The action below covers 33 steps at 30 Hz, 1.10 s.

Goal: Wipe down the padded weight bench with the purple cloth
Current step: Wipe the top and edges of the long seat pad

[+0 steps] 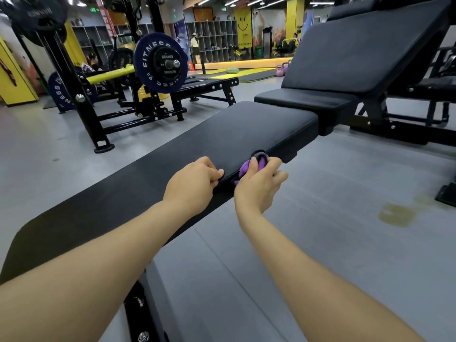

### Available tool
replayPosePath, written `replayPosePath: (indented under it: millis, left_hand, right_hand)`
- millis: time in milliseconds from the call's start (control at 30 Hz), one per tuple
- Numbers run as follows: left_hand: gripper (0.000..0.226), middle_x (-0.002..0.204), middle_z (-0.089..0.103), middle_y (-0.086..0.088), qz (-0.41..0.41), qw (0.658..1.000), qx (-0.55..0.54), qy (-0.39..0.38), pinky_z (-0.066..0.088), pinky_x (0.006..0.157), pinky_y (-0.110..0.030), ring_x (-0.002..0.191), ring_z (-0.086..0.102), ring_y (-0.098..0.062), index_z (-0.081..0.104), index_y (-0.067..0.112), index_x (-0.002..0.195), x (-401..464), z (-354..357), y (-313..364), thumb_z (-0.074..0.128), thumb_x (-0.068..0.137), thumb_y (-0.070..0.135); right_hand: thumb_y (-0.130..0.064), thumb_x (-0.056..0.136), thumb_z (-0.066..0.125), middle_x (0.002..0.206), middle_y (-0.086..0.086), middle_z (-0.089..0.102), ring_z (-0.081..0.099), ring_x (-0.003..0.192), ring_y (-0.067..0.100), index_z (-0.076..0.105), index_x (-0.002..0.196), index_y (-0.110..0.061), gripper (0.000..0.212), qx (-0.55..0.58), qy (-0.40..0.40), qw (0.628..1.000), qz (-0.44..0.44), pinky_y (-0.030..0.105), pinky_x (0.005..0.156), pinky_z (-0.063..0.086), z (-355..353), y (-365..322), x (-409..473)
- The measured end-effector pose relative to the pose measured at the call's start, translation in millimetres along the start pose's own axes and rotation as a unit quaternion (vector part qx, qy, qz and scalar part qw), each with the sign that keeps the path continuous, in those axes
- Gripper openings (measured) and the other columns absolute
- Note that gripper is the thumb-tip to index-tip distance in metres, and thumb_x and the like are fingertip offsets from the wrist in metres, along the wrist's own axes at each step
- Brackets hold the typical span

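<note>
A long black padded bench [153,174] runs from the lower left toward the centre. It has a gap between its two pads near my hands. My left hand [195,183] rests on top at that gap, fingers curled over the pad edge. My right hand [259,186] is at the bench's right side edge, closed on the bunched purple cloth [249,166], which presses against the side of the pad at the gap. Most of the cloth is hidden by my fingers.
A second black bench [365,53] with a raised backrest stands beyond at the right. A rack with a loaded barbell plate [160,62] stands at the left. Grey floor [345,193] with a yellowish stain [397,213] lies to the right. People are far back.
</note>
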State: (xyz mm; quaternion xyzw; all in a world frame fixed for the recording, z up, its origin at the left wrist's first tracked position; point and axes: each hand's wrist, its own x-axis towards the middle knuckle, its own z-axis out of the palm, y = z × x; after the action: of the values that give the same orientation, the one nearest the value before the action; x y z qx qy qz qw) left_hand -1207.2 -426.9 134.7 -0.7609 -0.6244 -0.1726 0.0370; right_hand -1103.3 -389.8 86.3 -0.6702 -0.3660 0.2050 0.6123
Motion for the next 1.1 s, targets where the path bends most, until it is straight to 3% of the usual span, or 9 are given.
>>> replayPosePath:
  millis: [100, 300, 467, 533, 667, 767, 967, 1033, 1100]
  left_hand:
    - [0.026, 0.115, 0.054, 0.012, -0.007, 1.000, 0.014, -0.003, 0.041, 0.077, -0.028, 0.101, 0.055, -0.016, 0.065, 0.028, 0.115, 8, -9, 7, 0.046, 0.097, 0.029]
    - [0.029, 0.125, 0.052, 0.009, 0.000, 0.998, -0.055, 0.030, 0.046, 0.090, -0.034, 0.112, 0.052, -0.018, 0.061, 0.026, 0.121, 35, -2, 42, 0.051, 0.094, 0.021]
    - [0.031, 0.123, 0.052, 0.010, 0.004, 0.997, -0.063, 0.037, 0.047, 0.085, -0.033, 0.107, 0.053, -0.015, 0.059, 0.027, 0.124, 56, 12, 59, 0.053, 0.093, 0.025]
    - [0.033, 0.121, 0.052, 0.012, 0.001, 0.998, -0.048, 0.042, 0.045, 0.082, -0.030, 0.108, 0.052, -0.014, 0.058, 0.028, 0.125, 58, 17, 62, 0.054, 0.093, 0.027]
    - [0.032, 0.116, 0.054, 0.017, -0.002, 0.998, -0.027, 0.055, 0.038, 0.074, -0.025, 0.105, 0.054, -0.012, 0.059, 0.031, 0.125, 60, 22, 60, 0.055, 0.093, 0.030]
    - [0.030, 0.114, 0.054, 0.019, -0.002, 0.998, -0.022, 0.053, 0.037, 0.073, -0.024, 0.103, 0.054, -0.011, 0.060, 0.033, 0.122, 63, 23, 58, 0.055, 0.092, 0.032]
    - [0.028, 0.114, 0.055, 0.019, 0.001, 0.998, -0.014, 0.068, 0.040, 0.072, -0.024, 0.104, 0.054, -0.010, 0.062, 0.033, 0.120, 60, 26, 60, 0.054, 0.094, 0.030]
    - [0.028, 0.114, 0.056, 0.018, 0.006, 0.997, -0.012, 0.070, 0.039, 0.072, -0.024, 0.105, 0.054, -0.011, 0.062, 0.033, 0.120, 59, 26, 60, 0.054, 0.094, 0.030]
    - [0.028, 0.114, 0.056, 0.018, 0.007, 0.997, -0.012, 0.072, 0.039, 0.072, -0.024, 0.104, 0.054, -0.011, 0.062, 0.032, 0.121, 59, 26, 60, 0.054, 0.094, 0.029]
  right_hand:
    - [-0.037, 0.099, 0.037, 0.117, 0.011, 0.038, 0.048, 0.102, 0.032, 0.038, 0.112, -0.013, 0.027, 0.006, 0.033, 0.999, 0.028, 0.035, 0.062, 0.035, -9, -7, 55]
    - [-0.037, 0.099, 0.035, 0.122, 0.013, 0.034, 0.044, 0.110, 0.034, 0.036, 0.121, -0.015, 0.031, 0.059, 0.052, 0.992, 0.095, 0.038, 0.069, 0.037, -24, -3, 143]
    - [-0.031, 0.095, 0.049, 0.099, -0.001, 0.029, 0.051, 0.093, 0.033, 0.041, 0.111, -0.018, 0.022, 0.104, 0.003, 0.991, -0.088, 0.040, 0.058, 0.055, -9, 24, 64]
    - [-0.033, 0.094, 0.047, 0.097, -0.002, 0.029, 0.054, 0.087, 0.036, 0.038, 0.104, -0.023, 0.017, 0.102, 0.003, 0.989, -0.103, 0.044, 0.057, 0.055, -9, 24, 71]
    - [-0.032, 0.097, 0.041, 0.110, 0.007, 0.034, 0.054, 0.096, 0.035, 0.039, 0.107, -0.018, 0.018, 0.091, 0.071, 0.993, 0.000, 0.042, 0.070, 0.052, -24, 9, 169]
    - [-0.034, 0.099, 0.038, 0.120, 0.011, 0.033, 0.049, 0.107, 0.036, 0.039, 0.114, -0.016, 0.024, 0.083, 0.055, 0.990, 0.099, 0.040, 0.076, 0.048, -38, -2, 219]
    - [-0.033, 0.096, 0.043, 0.101, 0.000, 0.030, 0.062, 0.077, 0.032, 0.035, 0.099, -0.027, 0.010, 0.117, -0.043, 0.990, -0.061, 0.044, 0.053, 0.058, -27, 28, 124]
    - [-0.031, 0.097, 0.040, 0.098, -0.001, 0.031, 0.061, 0.063, 0.029, 0.036, 0.094, -0.026, 0.008, 0.093, -0.028, 0.993, -0.065, 0.044, 0.053, 0.057, -32, 22, 141]
    - [-0.030, 0.098, 0.038, 0.102, 0.001, 0.033, 0.061, 0.068, 0.031, 0.038, 0.096, -0.021, 0.009, 0.087, 0.010, 0.995, -0.049, 0.043, 0.056, 0.056, -38, 12, 175]
